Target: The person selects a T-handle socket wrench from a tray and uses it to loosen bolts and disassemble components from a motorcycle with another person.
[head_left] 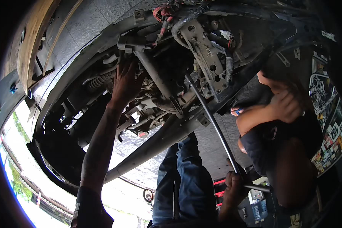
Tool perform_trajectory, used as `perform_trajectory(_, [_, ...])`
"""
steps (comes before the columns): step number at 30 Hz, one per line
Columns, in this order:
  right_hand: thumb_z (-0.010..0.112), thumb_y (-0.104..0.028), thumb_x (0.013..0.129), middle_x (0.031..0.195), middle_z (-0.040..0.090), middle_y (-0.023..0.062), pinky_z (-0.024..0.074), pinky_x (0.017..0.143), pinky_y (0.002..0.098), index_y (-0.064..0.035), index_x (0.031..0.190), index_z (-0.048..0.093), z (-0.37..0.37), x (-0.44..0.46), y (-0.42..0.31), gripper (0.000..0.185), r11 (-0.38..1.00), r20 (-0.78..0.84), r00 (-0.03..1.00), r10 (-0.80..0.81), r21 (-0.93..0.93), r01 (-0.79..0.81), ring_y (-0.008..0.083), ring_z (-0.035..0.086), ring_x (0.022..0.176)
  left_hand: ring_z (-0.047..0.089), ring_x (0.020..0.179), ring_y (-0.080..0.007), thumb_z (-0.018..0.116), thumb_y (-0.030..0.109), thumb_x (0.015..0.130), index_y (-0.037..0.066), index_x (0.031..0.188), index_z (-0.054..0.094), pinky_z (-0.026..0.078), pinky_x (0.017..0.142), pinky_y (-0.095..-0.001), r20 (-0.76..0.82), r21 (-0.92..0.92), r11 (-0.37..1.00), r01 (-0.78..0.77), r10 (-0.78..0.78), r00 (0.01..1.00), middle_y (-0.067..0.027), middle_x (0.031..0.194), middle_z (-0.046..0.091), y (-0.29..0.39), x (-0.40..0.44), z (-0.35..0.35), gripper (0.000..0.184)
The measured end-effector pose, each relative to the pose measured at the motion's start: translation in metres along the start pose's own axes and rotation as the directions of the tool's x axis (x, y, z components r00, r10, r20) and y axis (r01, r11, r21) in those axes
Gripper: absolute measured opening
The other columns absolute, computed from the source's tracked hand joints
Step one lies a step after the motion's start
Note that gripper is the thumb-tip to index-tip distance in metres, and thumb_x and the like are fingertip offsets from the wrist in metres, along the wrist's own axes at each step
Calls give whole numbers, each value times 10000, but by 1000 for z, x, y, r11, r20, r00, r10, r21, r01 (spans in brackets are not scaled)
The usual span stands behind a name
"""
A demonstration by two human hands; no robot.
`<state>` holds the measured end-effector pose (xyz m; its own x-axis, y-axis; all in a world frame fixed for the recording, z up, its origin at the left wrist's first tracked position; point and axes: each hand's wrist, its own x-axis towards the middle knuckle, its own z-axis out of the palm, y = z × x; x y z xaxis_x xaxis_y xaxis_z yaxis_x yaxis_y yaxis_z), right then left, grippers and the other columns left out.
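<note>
Frame tube [154, 74] crowds left hand [126, 85], grip unclear; right hand [232, 188] clamps a bar [212, 123] near another person [281, 140]

Long metal bar [213, 121]: slim, silver, straight, slanting from the open middle of the vehicle frame [152, 147] down to the right; short crosspiece [259, 187] juts rightward at the lower end. Upper tip beside a grimy perforated bracket [206, 57]; seated on a fastener or not, can't tell. Frame itself: dark, curved tubes, scuffed, with ribbed hose [100, 82] exposed inside, red wiring [163, 14] bunched at top
</note>
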<state>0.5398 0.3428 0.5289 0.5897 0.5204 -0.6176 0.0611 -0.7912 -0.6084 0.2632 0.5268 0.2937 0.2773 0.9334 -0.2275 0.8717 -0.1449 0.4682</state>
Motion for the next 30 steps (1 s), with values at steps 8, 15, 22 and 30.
perform_trajectory(8, [539,-199,869,489,281,-43,198,411,218,184,999,564,6,3,-6,406,973,0,998,59,223,-58,34,229,403,456,1035,-346,635,167,768,10,1163,468,353,950,-441,103,-3,997,77,-77,992,-169,1058,504,8,7,6,457])
perform_trajectory(15, [456,-80,865,514,324,-6,212,427,251,39,764,507,-15,7,8,164,987,132,991,-20,160,-1,64,233,426,429,1131,-358,593,138,824,19,1245,433,323,990,-450,-92,43,996,81,-77,993,-197,1193,470,28,-20,10,465])
perform_trajectory(22, [413,-100,877,485,284,-2,196,425,245,125,898,542,-52,-7,60,261,654,203,862,-464,-578,488,70,207,415,448,1115,-376,514,85,872,20,1218,455,353,964,-453,140,-70,976,207,-196,971,-192,1182,484,40,-67,0,357])
perform_trajectory(30, [378,-258,938,467,221,-44,198,427,233,200,1011,520,-40,-19,49,485,986,113,993,39,160,-57,53,211,392,559,998,-372,544,139,881,10,1140,541,453,850,-423,340,-115,936,333,-277,899,-198,1076,586,48,-131,-43,290])
